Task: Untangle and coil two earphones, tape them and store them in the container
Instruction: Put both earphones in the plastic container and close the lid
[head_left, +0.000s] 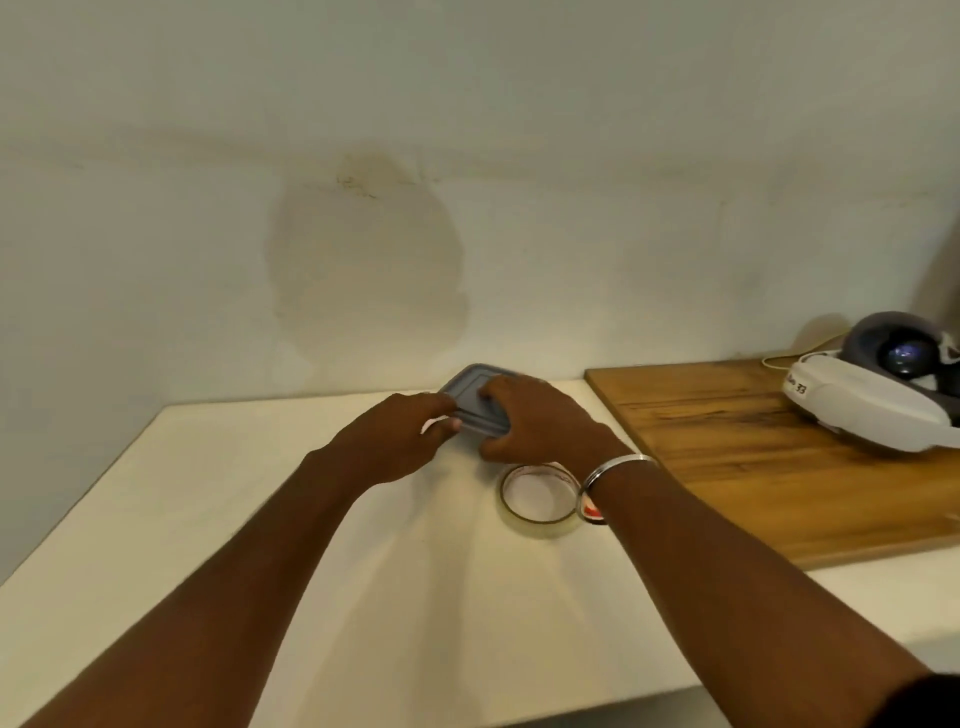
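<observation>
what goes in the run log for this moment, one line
left hand: on container lid edge | right hand: pressing grey lid | tape roll: on table, untouched | earphones: not visible

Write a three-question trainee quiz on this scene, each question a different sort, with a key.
1. True or false: both hands are on the container.
2. Where is the tape roll? A) on the wooden board B) on the white table, near the right wrist C) inside the container
3. Fill in: the headset rests on the wooden ____.

Key
1. True: the left hand holds its left edge, and the right hand lies over its lid.
2. B: it lies flat on the table.
3. Board: the board lies to the right.
</observation>
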